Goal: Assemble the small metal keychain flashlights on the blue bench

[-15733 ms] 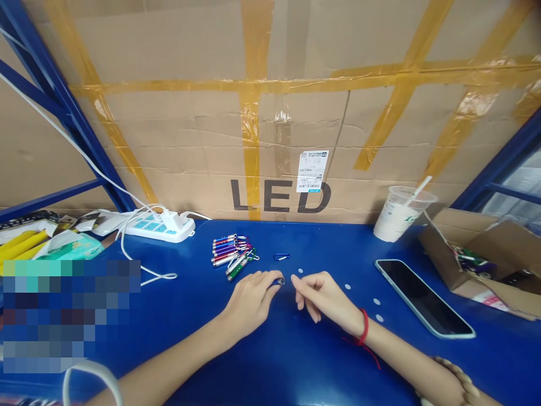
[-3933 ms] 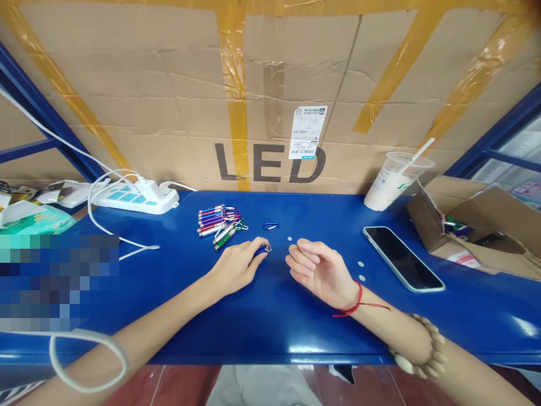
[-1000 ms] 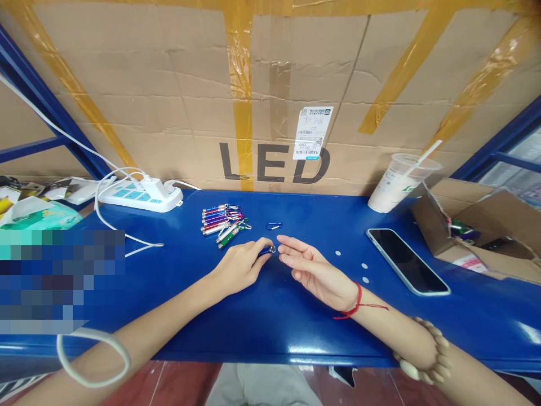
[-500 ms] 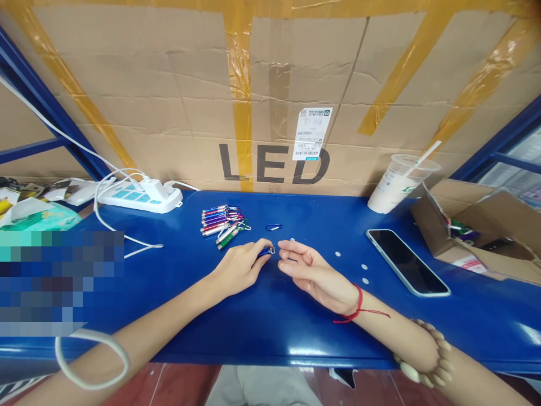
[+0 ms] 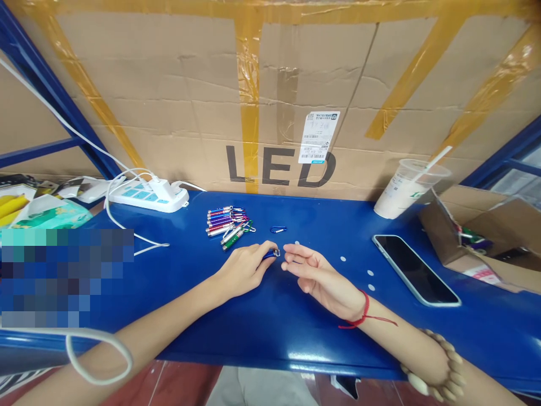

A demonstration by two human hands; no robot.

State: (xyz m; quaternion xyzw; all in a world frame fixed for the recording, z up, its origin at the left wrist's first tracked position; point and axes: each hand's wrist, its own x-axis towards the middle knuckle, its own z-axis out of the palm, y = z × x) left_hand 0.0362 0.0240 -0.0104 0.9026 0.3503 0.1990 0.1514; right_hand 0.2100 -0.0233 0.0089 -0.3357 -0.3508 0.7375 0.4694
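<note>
Fingers of your left hand [image 5: 242,273] clamp a blue penlight [image 5: 269,255], probably; your right hand [image 5: 326,281] has fingers parted. Blue carabiner [image 5: 278,230] lies at twelve o'clock from the gap between.

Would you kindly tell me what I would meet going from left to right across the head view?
White power strip, cluster of colourful tubes, small blue item held in the left hand, right hand, phone.

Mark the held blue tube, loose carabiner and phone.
Small metallic-blue tube [image 5: 269,255], head view: exposed body.
Loose blue metallic carabiner [image 5: 278,230], head view: middle.
Rectangular black-screened phone [image 5: 416,270], head view: screen centre.
</note>
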